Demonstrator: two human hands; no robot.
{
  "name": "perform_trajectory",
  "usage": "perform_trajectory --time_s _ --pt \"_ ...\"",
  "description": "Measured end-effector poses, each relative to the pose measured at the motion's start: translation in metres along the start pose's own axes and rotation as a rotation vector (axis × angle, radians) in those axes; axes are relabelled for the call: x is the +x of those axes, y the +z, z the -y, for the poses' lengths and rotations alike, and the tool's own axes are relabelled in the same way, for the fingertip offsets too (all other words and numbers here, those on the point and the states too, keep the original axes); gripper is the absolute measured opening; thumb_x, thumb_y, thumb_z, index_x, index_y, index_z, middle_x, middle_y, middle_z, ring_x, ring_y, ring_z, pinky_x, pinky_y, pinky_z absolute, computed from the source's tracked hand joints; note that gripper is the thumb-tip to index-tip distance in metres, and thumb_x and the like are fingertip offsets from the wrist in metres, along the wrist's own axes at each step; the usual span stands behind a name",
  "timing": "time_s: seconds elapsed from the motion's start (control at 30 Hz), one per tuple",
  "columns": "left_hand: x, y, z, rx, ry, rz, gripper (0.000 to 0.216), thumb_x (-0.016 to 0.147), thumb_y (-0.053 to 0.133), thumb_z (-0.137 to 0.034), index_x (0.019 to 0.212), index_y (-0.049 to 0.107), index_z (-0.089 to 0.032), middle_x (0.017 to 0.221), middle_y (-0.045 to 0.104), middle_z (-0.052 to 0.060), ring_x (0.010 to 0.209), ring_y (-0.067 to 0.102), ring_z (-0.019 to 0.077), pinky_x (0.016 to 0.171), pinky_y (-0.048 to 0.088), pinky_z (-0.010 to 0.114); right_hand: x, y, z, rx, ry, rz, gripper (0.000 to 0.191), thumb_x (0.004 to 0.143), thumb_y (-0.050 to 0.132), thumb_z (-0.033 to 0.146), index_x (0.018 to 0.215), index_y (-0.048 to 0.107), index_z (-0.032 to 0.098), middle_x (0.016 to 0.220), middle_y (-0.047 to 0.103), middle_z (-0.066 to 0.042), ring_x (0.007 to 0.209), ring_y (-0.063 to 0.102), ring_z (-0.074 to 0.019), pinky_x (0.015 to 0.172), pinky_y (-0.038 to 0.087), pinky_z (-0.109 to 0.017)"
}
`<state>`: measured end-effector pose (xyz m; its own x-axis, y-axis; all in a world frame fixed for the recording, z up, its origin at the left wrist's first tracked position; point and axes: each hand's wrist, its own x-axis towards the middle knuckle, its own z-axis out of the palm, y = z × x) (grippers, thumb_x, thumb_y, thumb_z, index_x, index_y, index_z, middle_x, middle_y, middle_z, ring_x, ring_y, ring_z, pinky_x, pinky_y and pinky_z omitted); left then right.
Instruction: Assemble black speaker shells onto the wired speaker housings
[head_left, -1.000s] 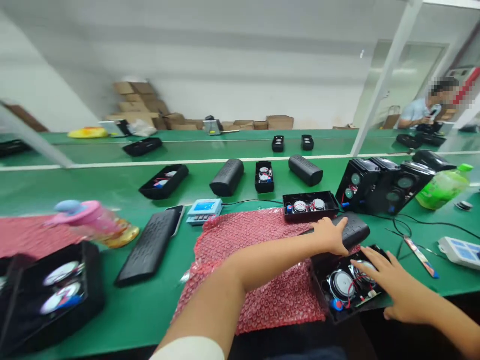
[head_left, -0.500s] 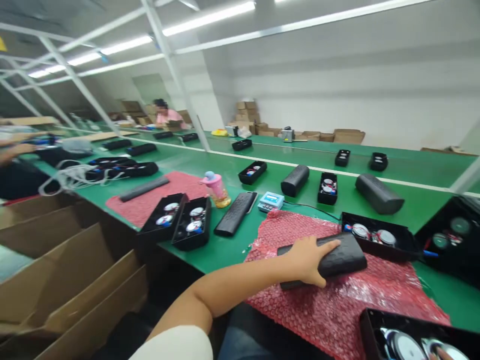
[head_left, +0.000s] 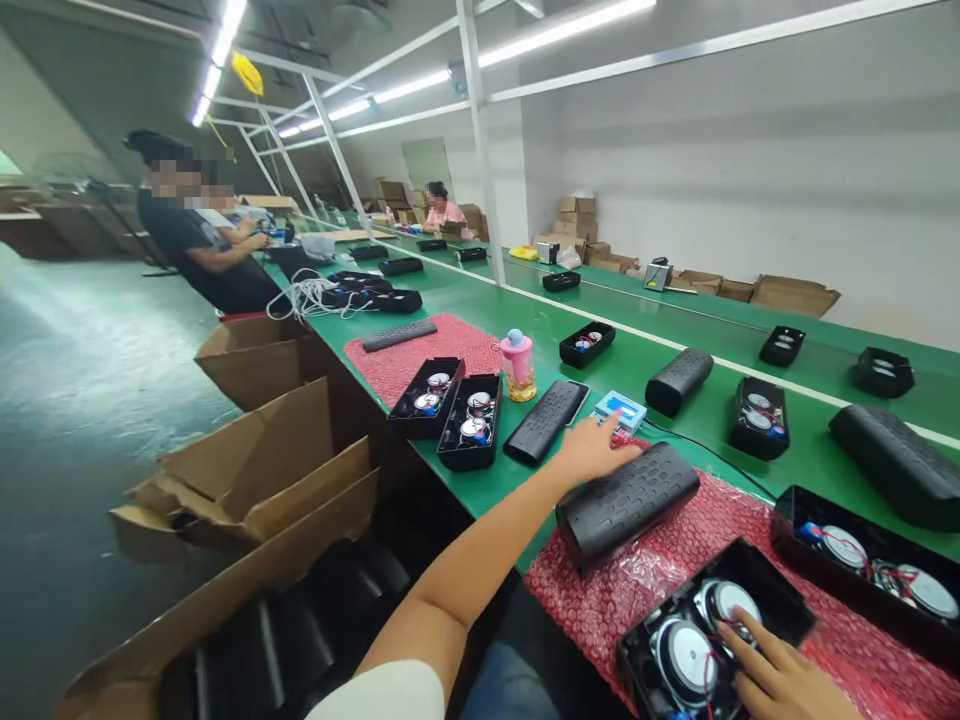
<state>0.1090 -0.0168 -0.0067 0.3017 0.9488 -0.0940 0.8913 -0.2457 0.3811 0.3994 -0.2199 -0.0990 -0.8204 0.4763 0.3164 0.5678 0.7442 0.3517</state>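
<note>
Our left hand [head_left: 596,450] resting open-fingered on the far edge of the black grille cover [head_left: 626,502], cover lying on red bubble wrap [head_left: 675,570], our right hand [head_left: 780,680] just beyond it, fingers spread on the open speaker shell [head_left: 705,640], green worktop [head_left: 480,480] beneath

White short sleeve [head_left: 375,695] on left arm; blue trousers [head_left: 510,685]; forearms bare.

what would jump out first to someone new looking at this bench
The red bubble wrap on the green bench, near the front. On it the left hand rests at a black speaker grille, and the right hand touches an open speaker shell with two silver drivers showing.
</note>
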Motion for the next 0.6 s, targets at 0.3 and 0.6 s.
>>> perform_trajectory --time_s 0.3,0.6 --pt "0.047 -0.003 0.122 -0.109 -0.426 -0.085 0.107 0.058 0.074 -0.045 0.148 0.020 -0.021 0.135 0.050 0.021 0.121 0.050 0.0371 0.097 0.040 0.046 0.044 -0.018 -0.020 -0.004 -0.048 -0.048 0.021 0.079 0.047 0.015 0.084 0.066 0.025 0.104 0.070 -0.006 0.092 0.068 -0.0266 0.068 0.059 -0.036" --pt "-0.046 -0.040 0.036 -1.341 -0.007 0.579 0.108 0.068 0.005 -0.081 0.132 0.044 -0.004 0.124 0.059 0.021 0.109 0.059 0.0318 0.087 0.048 0.043 0.074 -0.070 -0.031 0.684 0.442 -0.155 0.020 0.087 0.058 0.033 0.104 0.065 0.026 0.112 0.066 -0.009 0.101 0.064 -0.0213 0.082 0.057 -0.030"
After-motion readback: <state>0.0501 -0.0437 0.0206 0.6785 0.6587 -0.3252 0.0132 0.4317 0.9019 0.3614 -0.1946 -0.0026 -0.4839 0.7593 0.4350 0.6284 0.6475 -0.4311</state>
